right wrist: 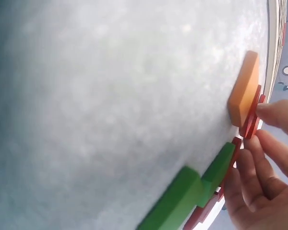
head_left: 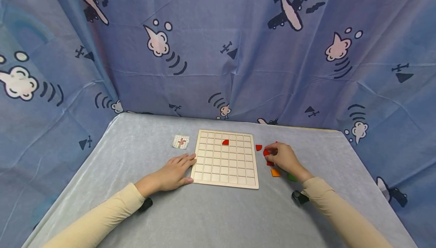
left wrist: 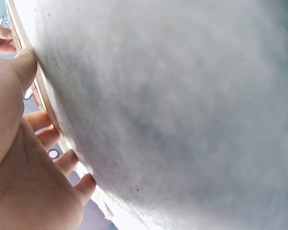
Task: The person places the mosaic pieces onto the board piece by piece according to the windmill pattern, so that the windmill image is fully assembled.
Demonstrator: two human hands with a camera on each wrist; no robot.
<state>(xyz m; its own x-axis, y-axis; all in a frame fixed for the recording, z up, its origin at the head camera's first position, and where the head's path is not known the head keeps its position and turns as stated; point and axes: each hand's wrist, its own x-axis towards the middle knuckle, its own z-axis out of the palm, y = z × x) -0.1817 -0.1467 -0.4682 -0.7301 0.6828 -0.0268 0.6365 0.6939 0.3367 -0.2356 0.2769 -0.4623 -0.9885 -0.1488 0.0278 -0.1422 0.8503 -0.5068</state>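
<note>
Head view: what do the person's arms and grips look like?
The left sleeve and right sleeve are long, plain and cream. The left grip and right grip are ungloved. A black device shows beside the left sleeve, another beside the right.

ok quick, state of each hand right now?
Left hand: open, resting against the edge of the pale square wooden grid board.
Right hand: closed, pinching a small flat red piece; can't tell if lifted.

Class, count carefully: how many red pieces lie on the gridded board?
1. The red piece sits on the gridded board, second row from the far edge, fourth column from the left. The left hand is at the board's edge, hiding no cell.
</note>
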